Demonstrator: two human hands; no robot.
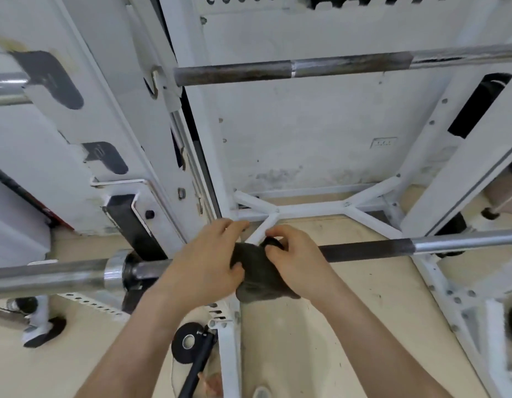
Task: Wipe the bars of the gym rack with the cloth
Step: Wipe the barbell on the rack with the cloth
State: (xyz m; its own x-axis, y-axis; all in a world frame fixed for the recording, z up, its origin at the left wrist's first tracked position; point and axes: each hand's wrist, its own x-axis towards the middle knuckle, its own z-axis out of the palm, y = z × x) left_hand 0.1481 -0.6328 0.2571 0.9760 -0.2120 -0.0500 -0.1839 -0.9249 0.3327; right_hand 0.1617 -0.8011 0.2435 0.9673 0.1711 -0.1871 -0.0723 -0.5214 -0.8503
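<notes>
lower bar (pixel 62 278): crosses the view from 9 o'clock to 3 o'clock, with a chrome sleeve and collar at the 9 o'clock end and a dark grip stretch toward 3 o'clock.

tape roll (pixel 187 341): black, on the floor (pixel 349 326) at 7 o'clock of the hands, beside a white foot of the rack (pixel 306 209).

left hand (pixel 203 265): at centre, laid over the lower bar. fingers curled over its far side, thumb pressed on the cloth's 9 o'clock edge.

cloth (pixel 257 278): dark, draped over the lower bar between the two hands. its loose end hangs toward 6 o'clock.

right hand (pixel 296 259): just at 3 o'clock of the cloth. fingers and thumb curled, pinching a bunched fold on top of the bar.

upper bar (pixel 277 68): at 12 o'clock, well apart from the hands, resting in a hook on the rack upright at its 9 o'clock end. surface dull and mottled.

rack: white, paint scuffed. base struts meet at 12 o'clock of the hands.
</notes>
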